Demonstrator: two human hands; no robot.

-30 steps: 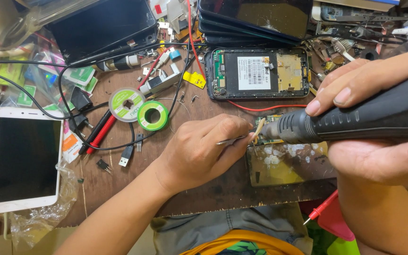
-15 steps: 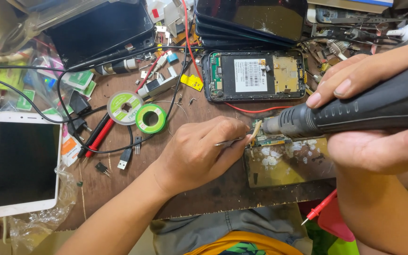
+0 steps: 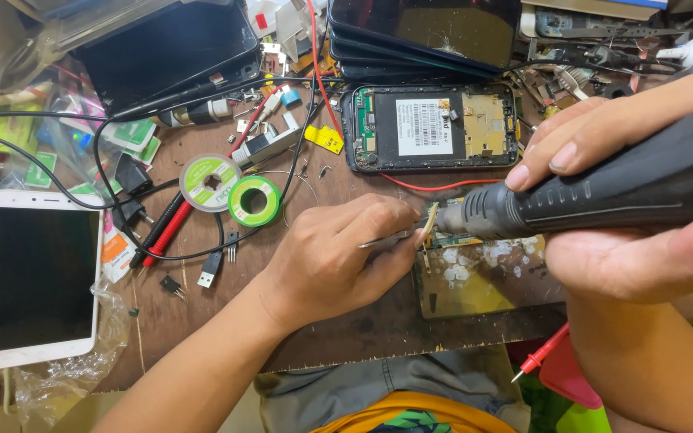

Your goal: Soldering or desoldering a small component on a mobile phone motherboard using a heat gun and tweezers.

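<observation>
Black rotary tool (image 3: 603,196) in right hand (image 3: 627,200), left hand (image 3: 338,256) pinching tweezers (image 3: 387,238)

left hand (image 3: 334,261): tweezers (image 3: 387,238) pinched, small board (image 3: 429,224) steadied
right hand (image 3: 627,200): black rotary tool (image 3: 603,188) gripped, tip at board
behind: opened phone (image 3: 431,127)

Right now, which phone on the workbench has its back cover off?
The black phone at top centre, its circuit boards exposed; the white phone at far left lies intact, screen up.
</observation>
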